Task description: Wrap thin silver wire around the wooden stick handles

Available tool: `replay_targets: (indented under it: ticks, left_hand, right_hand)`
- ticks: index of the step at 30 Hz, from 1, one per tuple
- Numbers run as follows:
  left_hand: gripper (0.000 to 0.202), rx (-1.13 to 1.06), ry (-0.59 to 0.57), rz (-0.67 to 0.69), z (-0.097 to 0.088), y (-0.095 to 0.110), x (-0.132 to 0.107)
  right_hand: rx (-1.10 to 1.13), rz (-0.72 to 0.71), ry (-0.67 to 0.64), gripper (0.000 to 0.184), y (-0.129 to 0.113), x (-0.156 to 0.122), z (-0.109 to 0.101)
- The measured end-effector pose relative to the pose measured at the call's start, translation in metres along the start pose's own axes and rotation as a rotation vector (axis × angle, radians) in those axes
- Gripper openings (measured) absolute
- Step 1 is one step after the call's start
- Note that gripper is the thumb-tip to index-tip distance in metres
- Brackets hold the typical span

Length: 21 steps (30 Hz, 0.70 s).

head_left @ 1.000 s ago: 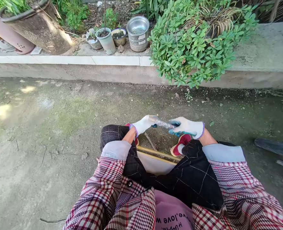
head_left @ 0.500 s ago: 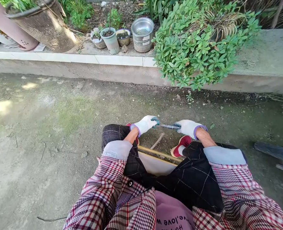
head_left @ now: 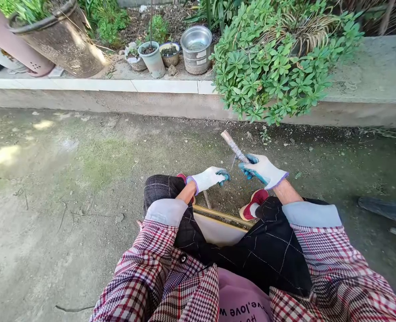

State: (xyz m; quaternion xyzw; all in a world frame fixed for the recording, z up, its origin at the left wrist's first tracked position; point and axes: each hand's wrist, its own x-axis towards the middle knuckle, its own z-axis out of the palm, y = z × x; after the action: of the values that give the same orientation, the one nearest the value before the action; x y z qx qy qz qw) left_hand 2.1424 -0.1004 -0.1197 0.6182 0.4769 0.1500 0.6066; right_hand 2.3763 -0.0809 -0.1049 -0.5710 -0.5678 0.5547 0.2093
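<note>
The right hand (head_left: 261, 170), in a white knitted glove with blue-green coated fingers and a purple cuff, has its grip closed around the lower end of a light-brown round stick wrapped in shiny silvery material (head_left: 236, 149). The stick tilts up from that hand toward ten o'clock, its bare end clear of the ground. A thin pale strand (head_left: 233, 162) hangs beside the wrapping. At nine o'clock from the right hand, the left hand (head_left: 209, 179), gloved alike, stands apart from the stick with bent fingers; whether its grip pinches anything cannot be told. A red shoe with a pale sole (head_left: 255, 201) lies at six o'clock from the right hand.
</note>
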Motion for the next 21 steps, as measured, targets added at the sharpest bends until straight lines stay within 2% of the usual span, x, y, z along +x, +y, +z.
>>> replay_targets:
  ticks: [4, 8, 11, 14, 18, 21]
  left_hand:
    - [0.026, 0.025, -0.006, -0.005, -0.001, 0.001, -0.002]
    - [0.024, 0.061, 0.058, -0.013, -0.007, -0.002, -0.001]
    - [0.022, 0.081, 0.110, -0.026, -0.013, -0.004, -0.001]
    - [0.015, 0.089, 0.161, -0.041, -0.021, -0.006, 0.000]
    - [0.011, 0.020, 0.219, -0.057, -0.028, -0.008, 0.005]
    - [0.016, -0.098, 0.231, -0.075, -0.027, -0.005, 0.005]
  right_hand:
    - [-0.157, 0.051, 0.102, 0.033, 0.010, 0.008, -0.005]
    - [-0.433, 0.064, 0.093, 0.018, 0.018, 0.012, -0.009]
    - [-0.579, 0.076, -0.057, 0.008, 0.022, 0.010, -0.004]
    - [-0.623, 0.080, -0.249, 0.008, 0.024, 0.005, 0.001]
    - [-0.556, 0.059, -0.404, 0.008, 0.020, -0.007, 0.000]
    - [-0.420, 0.039, -0.539, 0.014, 0.015, -0.019, -0.002]
